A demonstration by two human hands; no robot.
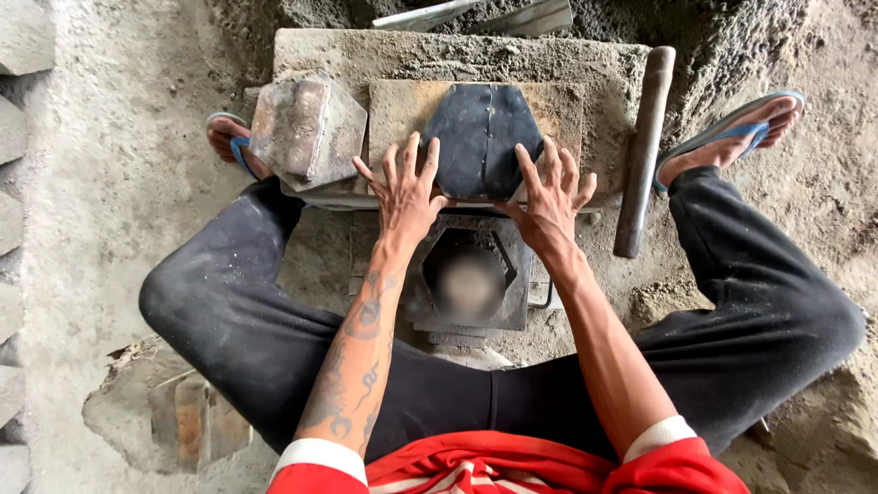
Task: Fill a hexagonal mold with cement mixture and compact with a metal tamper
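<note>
A row of grey blocks [11, 137] runs down the far left edge on the dusty floor [119, 201]. Next comes the person's foot in a blue sandal [230, 142], and just beside it a worn hexagonal metal piece [306, 128] resting at the left end of a low concrete slab [476, 55]. The left hand [407, 187] lies flat with fingers spread, its grip fully open and holding nothing, fingertips pressing the lower left edge of a dark hexagonal plate [480, 133]. That plate sits on a tan board [389, 110] on the slab, directly above a square metal mould [466, 274] with a hexagonal opening (its inside is blurred and cannot be made out). The right hand [549, 197] mirrors the other, grip equally open, palm down, fingers touching the plate's lower right edge. Right of it a thick rusty bar [645, 151] leans across the slab's end, and further right the other sandalled foot [741, 133] rests on the sandy ground
</note>
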